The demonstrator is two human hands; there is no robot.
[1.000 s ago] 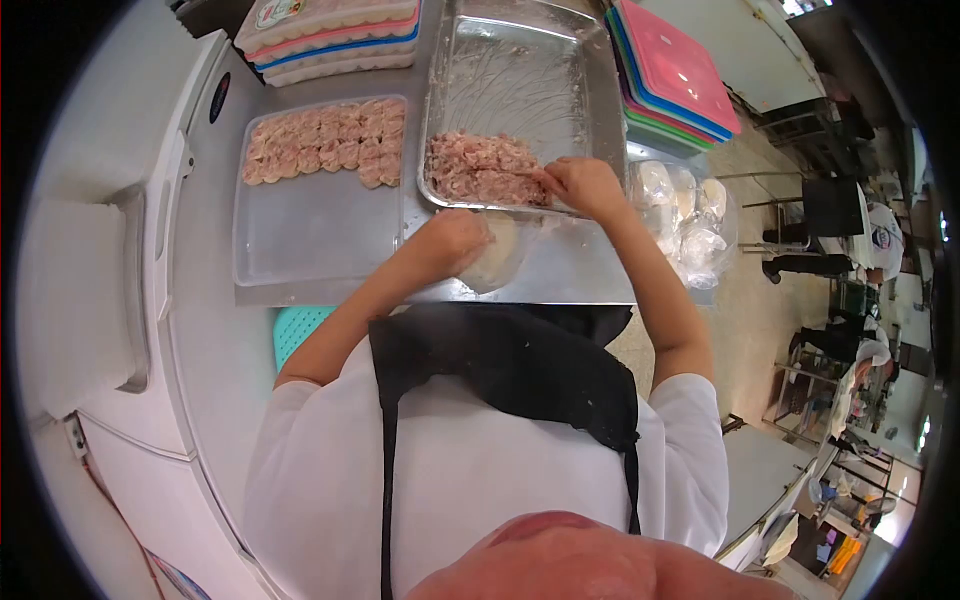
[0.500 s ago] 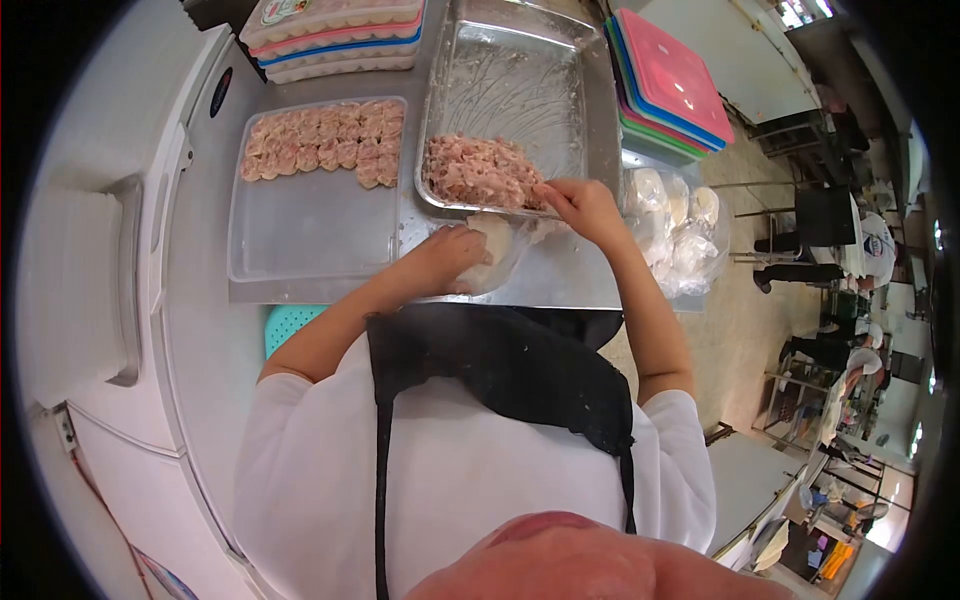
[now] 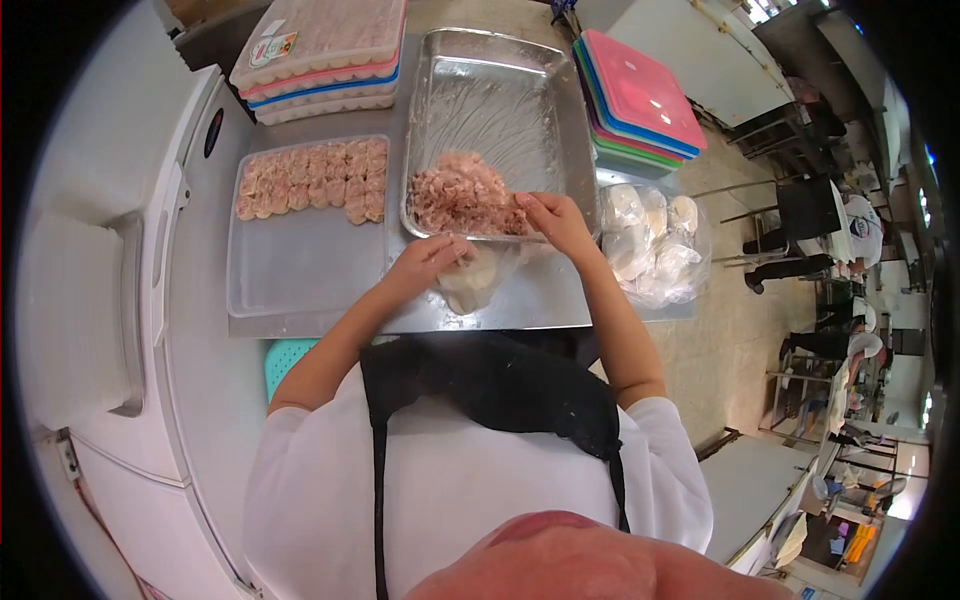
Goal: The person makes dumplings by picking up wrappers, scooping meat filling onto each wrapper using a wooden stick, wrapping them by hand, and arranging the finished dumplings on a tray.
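A deep metal tray (image 3: 490,110) holds a heap of minced meat (image 3: 458,195) at its near end. My right hand (image 3: 555,222) is at the tray's near right corner beside the meat, fingers pinched together; what they hold is too small to make out. My left hand (image 3: 427,265) touches the upper left edge of a pale round wrapper stack (image 3: 469,281) in clear plastic, its fingers closed on that edge. To the left, a clear plastic tray (image 3: 305,270) has rows of meat-filled pieces (image 3: 312,178) along its far side.
Stacked filled trays (image 3: 325,45) stand at the back left, coloured lids (image 3: 643,90) at the back right. Bagged wrappers (image 3: 650,240) lie on the right of the metal table (image 3: 400,318). A white fridge (image 3: 195,300) is at left; people (image 3: 862,230) work at far right.
The view has shifted, so the trays sit lower in it. The meat heap is more rounded. My left hand has moved from the middle of the wrappers to their upper left edge.
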